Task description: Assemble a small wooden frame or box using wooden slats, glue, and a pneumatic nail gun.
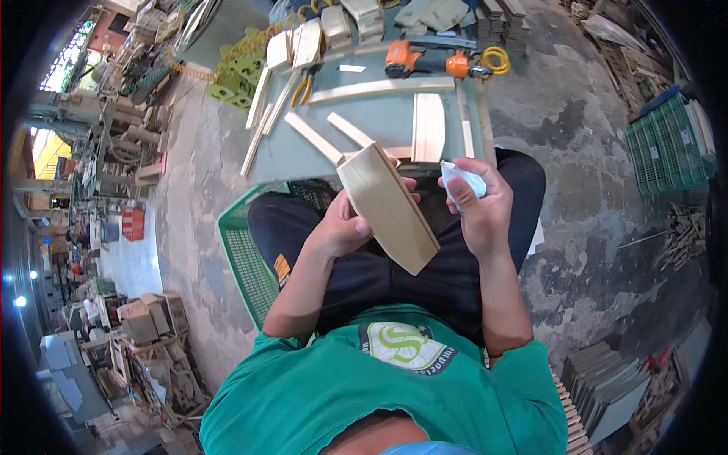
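An orange nail gun (402,58) lies near the table's (379,114) far right corner, orange-handled pliers (308,79) near the far left. Before the near edge, the left hand (345,227) grips a tapered pale wooden panel (390,208); the right hand (487,212), thumb pressed down, pinches a crumpled pale-blue sheet (467,176).
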Action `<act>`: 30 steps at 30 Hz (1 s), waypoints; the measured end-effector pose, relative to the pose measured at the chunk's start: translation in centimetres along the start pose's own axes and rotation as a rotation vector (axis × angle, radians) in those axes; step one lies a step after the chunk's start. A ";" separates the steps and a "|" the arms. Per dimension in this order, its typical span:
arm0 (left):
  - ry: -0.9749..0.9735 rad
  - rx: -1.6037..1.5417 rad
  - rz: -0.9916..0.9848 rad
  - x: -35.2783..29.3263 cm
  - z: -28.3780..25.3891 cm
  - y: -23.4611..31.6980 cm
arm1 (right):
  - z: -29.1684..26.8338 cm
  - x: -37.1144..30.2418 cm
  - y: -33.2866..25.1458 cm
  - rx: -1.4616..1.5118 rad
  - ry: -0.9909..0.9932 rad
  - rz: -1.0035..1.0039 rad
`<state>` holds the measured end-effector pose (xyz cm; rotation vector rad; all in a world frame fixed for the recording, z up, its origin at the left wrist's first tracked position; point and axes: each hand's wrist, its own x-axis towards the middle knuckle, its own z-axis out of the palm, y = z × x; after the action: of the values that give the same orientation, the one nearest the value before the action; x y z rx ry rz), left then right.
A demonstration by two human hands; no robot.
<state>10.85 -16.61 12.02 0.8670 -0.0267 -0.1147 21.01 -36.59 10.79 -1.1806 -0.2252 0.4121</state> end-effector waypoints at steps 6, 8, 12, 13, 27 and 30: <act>0.010 0.247 -0.042 -2.8 -0.1 0.7 | 4.5 -1.6 -2.3 -0.262 -0.135 -0.316; 0.003 0.284 -0.054 -3.3 0.0 0.9 | 5.3 -1.8 -2.8 -0.347 -0.154 -0.392; -0.045 0.324 -0.047 -3.5 0.0 1.2 | 5.9 -2.2 -3.7 -0.457 -0.164 -0.396; -0.061 0.329 -0.038 -3.5 -0.1 1.1 | 6.0 -2.2 -3.6 -0.479 -0.156 -0.410; -0.140 0.453 0.040 -3.0 -0.5 1.1 | 6.2 -2.1 -3.7 -0.546 -0.134 -0.479; -0.140 0.509 0.092 -2.9 -0.3 1.2 | 6.1 -2.4 -3.7 -0.564 -0.122 -0.429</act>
<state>8.06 -15.24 12.81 1.3623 -0.2348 -0.0833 17.28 -33.61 16.58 -1.6100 -0.7205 0.0343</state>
